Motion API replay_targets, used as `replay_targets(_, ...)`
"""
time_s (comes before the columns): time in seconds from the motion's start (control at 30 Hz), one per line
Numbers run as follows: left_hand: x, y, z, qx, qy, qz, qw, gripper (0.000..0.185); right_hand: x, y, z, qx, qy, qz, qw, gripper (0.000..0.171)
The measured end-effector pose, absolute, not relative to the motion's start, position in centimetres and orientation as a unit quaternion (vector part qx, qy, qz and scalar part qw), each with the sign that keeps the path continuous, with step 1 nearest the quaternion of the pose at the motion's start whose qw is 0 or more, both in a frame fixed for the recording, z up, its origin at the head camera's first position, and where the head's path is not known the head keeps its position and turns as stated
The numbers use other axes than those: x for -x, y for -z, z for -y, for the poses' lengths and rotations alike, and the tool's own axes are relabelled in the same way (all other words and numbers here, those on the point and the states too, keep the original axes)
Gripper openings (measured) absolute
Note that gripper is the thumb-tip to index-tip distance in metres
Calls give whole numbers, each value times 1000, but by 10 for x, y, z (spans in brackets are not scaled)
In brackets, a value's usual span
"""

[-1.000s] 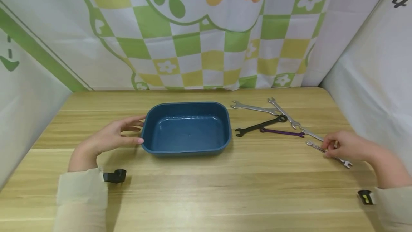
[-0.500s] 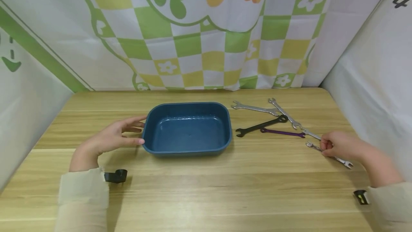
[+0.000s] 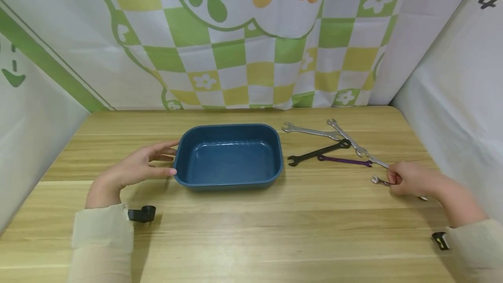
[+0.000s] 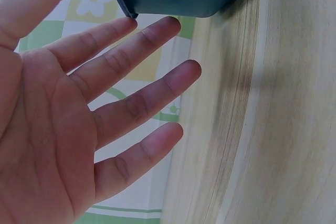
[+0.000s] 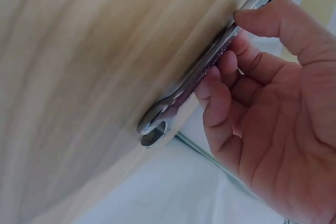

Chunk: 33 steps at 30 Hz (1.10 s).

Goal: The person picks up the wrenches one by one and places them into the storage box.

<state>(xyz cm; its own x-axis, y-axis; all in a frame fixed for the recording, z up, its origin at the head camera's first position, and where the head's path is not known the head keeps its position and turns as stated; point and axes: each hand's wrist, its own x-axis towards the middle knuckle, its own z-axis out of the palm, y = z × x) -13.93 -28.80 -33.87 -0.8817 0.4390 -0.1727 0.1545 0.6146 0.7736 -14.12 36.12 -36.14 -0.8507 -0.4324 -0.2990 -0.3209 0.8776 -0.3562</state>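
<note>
On the right of the wooden table (image 3: 255, 235), the right hand (image 3: 416, 179) pinches a small silver wrench (image 5: 195, 74) between thumb and curled fingers; the right wrist view reveals this grip, which the head view largely hides. To the left, the left hand (image 3: 135, 167) holds nothing, its fingers plainly spread in its wrist view, fingertips at the left side of the blue basin (image 3: 232, 185). Beyond the basin's right side, only the head view sets out a purple wrench (image 3: 345, 161), a black wrench (image 3: 319, 152) and three other silver wrenches (image 3: 312, 132).

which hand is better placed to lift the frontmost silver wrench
Probably the right hand: it pinches that wrench, while the left hand sits far across, beside the blue tub.
</note>
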Motion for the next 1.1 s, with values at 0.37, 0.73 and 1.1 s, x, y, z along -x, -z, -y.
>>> replay_targets(0.37,140,339,288,-173,-404,-881,177,80,139,363,-363,247,154,-945,146,26)
replay_targets(0.73,139,342,291,-173,-418,-874,178,79,141,359,-362,268,165,-935,162,28)
replay_targets(1.1,141,342,289,-175,-417,-874,181,79,138,365,-376,280,227,-921,146,22)
